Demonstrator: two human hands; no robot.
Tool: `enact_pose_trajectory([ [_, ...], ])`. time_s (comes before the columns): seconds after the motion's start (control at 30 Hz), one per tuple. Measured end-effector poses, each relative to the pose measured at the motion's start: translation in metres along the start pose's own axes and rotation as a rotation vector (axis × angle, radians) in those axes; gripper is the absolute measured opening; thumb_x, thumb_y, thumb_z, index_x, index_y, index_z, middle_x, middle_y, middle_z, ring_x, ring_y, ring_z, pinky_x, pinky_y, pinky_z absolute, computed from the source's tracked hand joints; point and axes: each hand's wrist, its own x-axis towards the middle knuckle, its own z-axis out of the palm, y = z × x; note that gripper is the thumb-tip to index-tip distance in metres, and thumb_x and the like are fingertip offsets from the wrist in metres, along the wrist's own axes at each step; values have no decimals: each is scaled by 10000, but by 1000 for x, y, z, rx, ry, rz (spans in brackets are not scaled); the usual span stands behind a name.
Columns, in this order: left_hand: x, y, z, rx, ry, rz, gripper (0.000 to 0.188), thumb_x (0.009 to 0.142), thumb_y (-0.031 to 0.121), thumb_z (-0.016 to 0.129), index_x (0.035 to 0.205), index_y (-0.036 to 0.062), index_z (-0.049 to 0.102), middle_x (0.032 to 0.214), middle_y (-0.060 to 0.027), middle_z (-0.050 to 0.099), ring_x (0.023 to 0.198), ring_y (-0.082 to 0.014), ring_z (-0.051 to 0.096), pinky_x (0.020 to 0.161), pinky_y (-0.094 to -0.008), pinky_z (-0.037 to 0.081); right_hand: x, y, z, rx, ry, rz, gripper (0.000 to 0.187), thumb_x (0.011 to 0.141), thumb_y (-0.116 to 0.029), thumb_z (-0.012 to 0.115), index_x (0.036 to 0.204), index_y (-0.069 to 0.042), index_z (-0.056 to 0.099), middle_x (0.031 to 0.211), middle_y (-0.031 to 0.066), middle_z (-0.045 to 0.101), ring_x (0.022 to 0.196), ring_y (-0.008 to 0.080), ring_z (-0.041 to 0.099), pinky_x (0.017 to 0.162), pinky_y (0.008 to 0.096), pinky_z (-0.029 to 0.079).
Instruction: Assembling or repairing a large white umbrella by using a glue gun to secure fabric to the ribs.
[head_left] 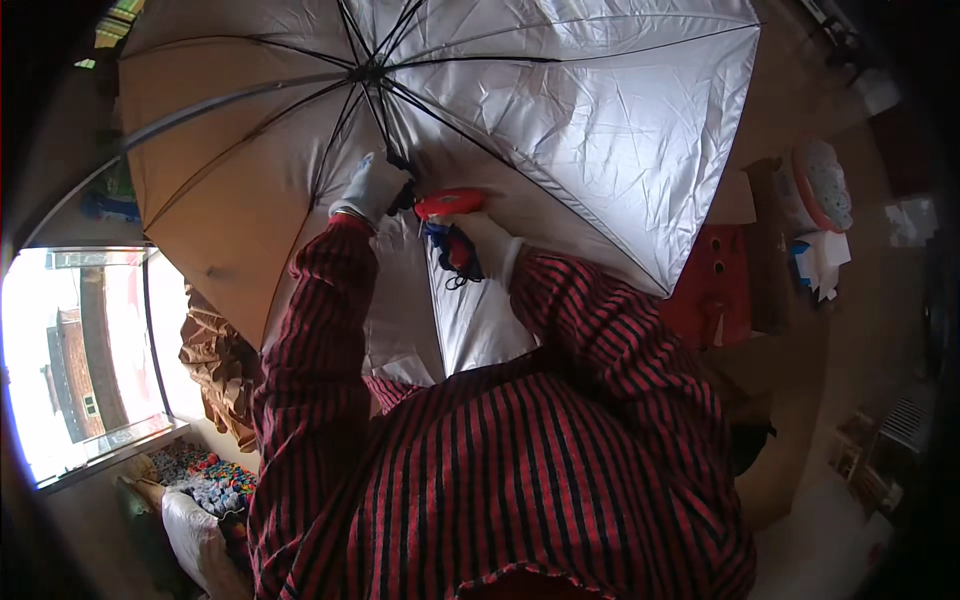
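A large open umbrella with a silvery inner side spreads in front of me, its dark ribs meeting at a black hub. The grey shaft runs from the hub toward the left edge. My left hand, in a white glove, is closed by a small black piece below the hub; its kind is unclear. Close beside it, my gloved right hand is closed around a red-handled tool. A dark blue bundle with a black cord loop hangs at the right fingers.
To the left are a bright window, crumpled brown paper and a white sack near colourful small items. At the right are a red box, a red-rimmed basin and a white-and-blue carton.
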Motion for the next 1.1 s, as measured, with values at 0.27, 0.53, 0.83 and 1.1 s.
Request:
enact_pose_trajectory([
  [0.27, -38, -89, -126, 737, 112, -346, 172, 801, 172, 593, 850, 19, 656, 857, -197, 656, 853, -343, 647, 707, -398, 531, -6, -25, 40, -68, -204, -347, 215, 822, -212, 681, 960, -65, 605, 733, 10, 609, 604, 113, 566, 523, 286, 465],
  [0.53, -34, 80, -83, 364, 601, -614, 508, 792, 409, 612, 1152, 55, 561, 1120, -221, 613, 1006, -349, 618, 872, -412, 487, -22, -32, -4, -479, 138, -334, 210, 813, -195, 670, 935, -34, 614, 761, 7, 588, 690, 97, 561, 585, 276, 458],
  [0.83, -10, 73, -32, -14, 194, -678, 393, 809, 368, 629, 981, 16, 638, 932, -213, 654, 878, -345, 639, 770, -411, 501, -7, -10, -5, -607, 25, -454, 203, 819, -241, 675, 899, -64, 614, 722, -28, 576, 557, 68, 514, 500, 238, 413],
  [1.1, -7, 19, -14, 29, -4, -509, 250, 797, 219, 592, 907, 8, 668, 865, -201, 665, 869, -346, 648, 754, -398, 517, -1, 37, 14, -266, 65, -318, 223, 803, -244, 664, 894, -48, 606, 703, -27, 556, 585, 82, 523, 527, 273, 433],
])
